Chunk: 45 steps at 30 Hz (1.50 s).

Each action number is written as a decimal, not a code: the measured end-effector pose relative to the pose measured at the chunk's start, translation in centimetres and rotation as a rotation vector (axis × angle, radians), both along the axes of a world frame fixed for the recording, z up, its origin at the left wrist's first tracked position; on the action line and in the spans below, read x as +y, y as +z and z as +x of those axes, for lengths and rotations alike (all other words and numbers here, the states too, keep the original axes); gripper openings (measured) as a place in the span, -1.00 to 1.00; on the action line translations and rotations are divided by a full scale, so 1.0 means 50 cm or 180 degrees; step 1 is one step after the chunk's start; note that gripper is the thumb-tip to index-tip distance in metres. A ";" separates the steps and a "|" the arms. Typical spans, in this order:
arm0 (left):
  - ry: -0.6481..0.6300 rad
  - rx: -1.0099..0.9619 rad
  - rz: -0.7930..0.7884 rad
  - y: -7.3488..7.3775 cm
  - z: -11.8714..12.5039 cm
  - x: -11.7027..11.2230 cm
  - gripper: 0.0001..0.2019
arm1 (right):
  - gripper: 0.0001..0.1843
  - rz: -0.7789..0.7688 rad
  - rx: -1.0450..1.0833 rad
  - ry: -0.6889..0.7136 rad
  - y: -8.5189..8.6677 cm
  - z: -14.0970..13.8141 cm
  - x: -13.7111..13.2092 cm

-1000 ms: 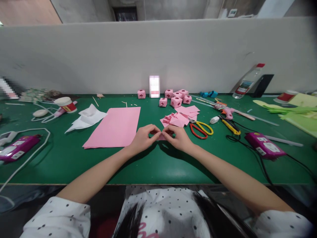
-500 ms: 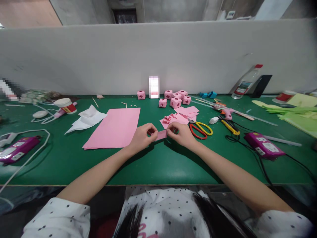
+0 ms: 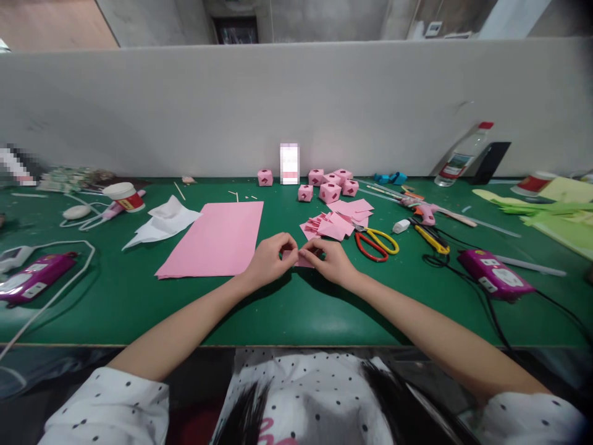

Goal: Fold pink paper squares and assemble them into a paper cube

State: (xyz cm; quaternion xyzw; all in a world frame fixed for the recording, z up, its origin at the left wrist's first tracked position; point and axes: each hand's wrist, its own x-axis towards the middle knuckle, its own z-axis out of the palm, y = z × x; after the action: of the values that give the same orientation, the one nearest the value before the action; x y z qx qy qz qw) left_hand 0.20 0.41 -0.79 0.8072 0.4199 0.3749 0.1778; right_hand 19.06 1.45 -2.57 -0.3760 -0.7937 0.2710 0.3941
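My left hand (image 3: 269,259) and my right hand (image 3: 328,259) meet over the green table (image 3: 296,309), fingers pinched on a small folded pink paper piece (image 3: 296,258) held between them just above the surface. A large pink sheet (image 3: 215,238) lies flat to the left of my left hand. A loose pile of small pink squares (image 3: 340,217) sits just beyond my right hand. Several folded pink paper cubes (image 3: 328,184) stand farther back near the grey partition.
Red-and-yellow scissors (image 3: 376,241) lie right of my right hand, with a glue gun (image 3: 424,211), a yellow cutter (image 3: 430,238) and a purple power strip (image 3: 493,276) beyond. At left are white paper (image 3: 163,221), a cup (image 3: 124,195) and another purple power strip (image 3: 32,276). A bottle (image 3: 463,156) leans at back right.
Half a second ago my hands were apart with the pink strip stretched between them; they have come together again, fingertips closing on the piece.
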 end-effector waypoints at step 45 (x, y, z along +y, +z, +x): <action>-0.0400 -0.0905 -0.0971 0.010 -0.007 0.012 -0.67 | -0.57 -0.2143 0.1739 0.0259 0.006 -0.001 0.000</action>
State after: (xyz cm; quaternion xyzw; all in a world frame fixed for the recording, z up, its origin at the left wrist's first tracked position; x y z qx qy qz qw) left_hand -0.16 1.02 -0.28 0.7345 0.3913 0.4053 0.3783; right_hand 19.00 1.47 -2.26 -0.3664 -0.5418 0.6195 0.4340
